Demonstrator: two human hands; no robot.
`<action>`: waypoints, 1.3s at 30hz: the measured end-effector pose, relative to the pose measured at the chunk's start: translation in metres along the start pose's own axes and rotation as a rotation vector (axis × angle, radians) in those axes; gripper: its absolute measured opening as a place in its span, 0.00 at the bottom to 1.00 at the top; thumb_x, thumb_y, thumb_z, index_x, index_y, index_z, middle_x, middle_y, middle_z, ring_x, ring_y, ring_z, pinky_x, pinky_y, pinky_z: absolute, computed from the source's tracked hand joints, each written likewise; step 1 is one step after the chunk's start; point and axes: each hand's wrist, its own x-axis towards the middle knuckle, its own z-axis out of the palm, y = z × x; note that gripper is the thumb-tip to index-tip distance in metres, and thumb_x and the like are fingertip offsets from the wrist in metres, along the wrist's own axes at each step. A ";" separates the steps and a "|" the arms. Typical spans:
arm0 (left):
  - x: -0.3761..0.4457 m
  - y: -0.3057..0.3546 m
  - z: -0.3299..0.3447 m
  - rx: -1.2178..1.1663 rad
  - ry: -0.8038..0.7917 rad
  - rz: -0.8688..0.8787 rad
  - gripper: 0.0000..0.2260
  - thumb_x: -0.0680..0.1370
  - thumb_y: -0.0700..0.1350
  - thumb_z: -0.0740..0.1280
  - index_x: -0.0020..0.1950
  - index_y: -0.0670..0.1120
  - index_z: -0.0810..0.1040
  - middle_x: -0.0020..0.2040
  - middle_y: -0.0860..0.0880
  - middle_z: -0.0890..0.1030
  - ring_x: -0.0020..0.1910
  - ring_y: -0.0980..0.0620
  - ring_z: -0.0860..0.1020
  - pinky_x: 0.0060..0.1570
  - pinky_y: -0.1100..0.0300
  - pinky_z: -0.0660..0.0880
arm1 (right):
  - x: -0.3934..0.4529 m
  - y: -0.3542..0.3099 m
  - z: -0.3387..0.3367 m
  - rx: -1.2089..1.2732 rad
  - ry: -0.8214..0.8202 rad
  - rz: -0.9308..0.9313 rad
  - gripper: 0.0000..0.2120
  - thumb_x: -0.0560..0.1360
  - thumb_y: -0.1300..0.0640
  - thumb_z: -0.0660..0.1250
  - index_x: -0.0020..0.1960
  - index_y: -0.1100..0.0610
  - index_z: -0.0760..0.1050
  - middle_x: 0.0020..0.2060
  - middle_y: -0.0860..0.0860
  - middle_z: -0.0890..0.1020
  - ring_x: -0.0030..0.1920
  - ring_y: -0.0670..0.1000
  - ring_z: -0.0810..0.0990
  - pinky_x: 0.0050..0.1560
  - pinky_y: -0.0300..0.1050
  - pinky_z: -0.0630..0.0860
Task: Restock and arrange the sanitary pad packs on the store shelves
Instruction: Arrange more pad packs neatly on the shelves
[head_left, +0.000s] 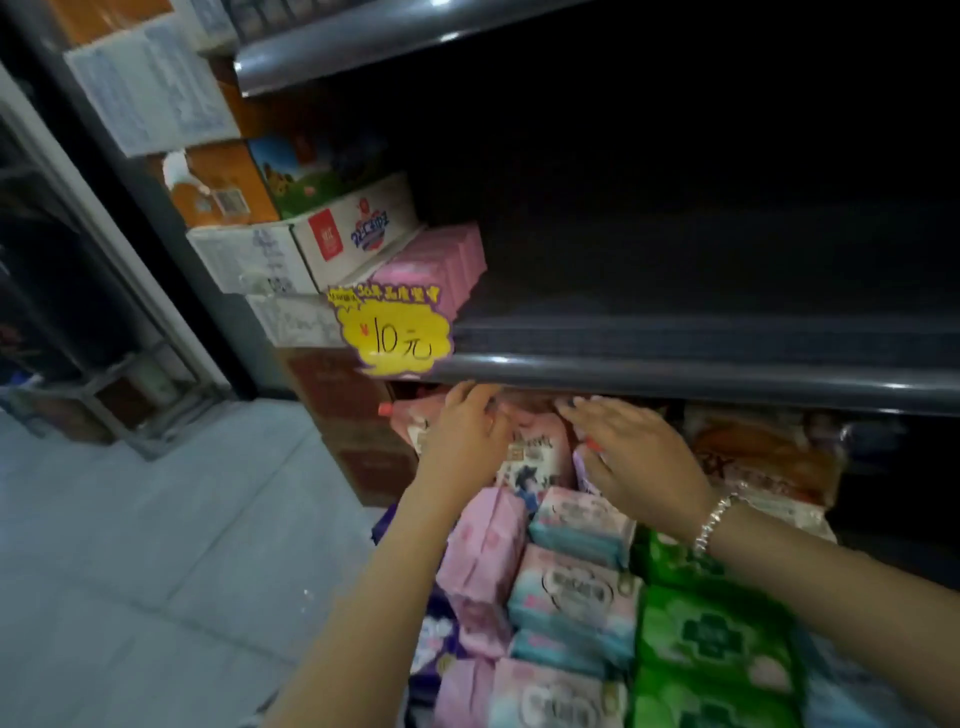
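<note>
Head view: left hand (465, 434) and right hand (631, 457) reaching under the grey shelf lip (675, 371) among upright pad packs (535, 457) on the lower shelf, left fingers curled at a pack's top edge, right fingers nearly straight on a neighbouring pack; firm grip not discernible through blur. Best squared by pressing gently from both sides, soft glossy film wrappers yielding and sliding easily; more pillow-shaped pink, teal and green packs (576, 597) piled in front, one pink row (441, 260) on the dark upper shelf beside a yellow price tag (395, 338).

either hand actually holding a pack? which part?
Left hand grips a pink-white pack at its upper right edge, just under the shelf lip. Right hand lies flat on packs, fingers straight, holding nothing.
</note>
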 end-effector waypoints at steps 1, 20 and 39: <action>-0.013 -0.003 0.006 -0.011 -0.026 -0.027 0.16 0.80 0.40 0.61 0.67 0.41 0.73 0.67 0.41 0.70 0.65 0.44 0.71 0.62 0.57 0.66 | -0.019 0.002 0.006 0.000 -0.039 -0.002 0.22 0.73 0.50 0.56 0.61 0.55 0.78 0.57 0.52 0.82 0.56 0.54 0.82 0.53 0.52 0.78; -0.100 -0.117 0.106 -0.181 -0.066 -0.897 0.25 0.79 0.51 0.65 0.70 0.37 0.66 0.64 0.37 0.74 0.63 0.39 0.73 0.60 0.51 0.71 | -0.088 0.001 0.080 0.148 -0.535 0.017 0.25 0.82 0.47 0.53 0.77 0.48 0.54 0.76 0.45 0.60 0.75 0.46 0.58 0.72 0.39 0.56; -0.086 -0.116 0.092 -0.079 0.100 -0.748 0.08 0.81 0.41 0.61 0.44 0.41 0.72 0.34 0.48 0.72 0.35 0.49 0.71 0.34 0.58 0.64 | -0.088 -0.002 0.100 0.254 -0.615 0.063 0.24 0.81 0.47 0.56 0.76 0.47 0.57 0.75 0.46 0.63 0.73 0.47 0.64 0.68 0.43 0.66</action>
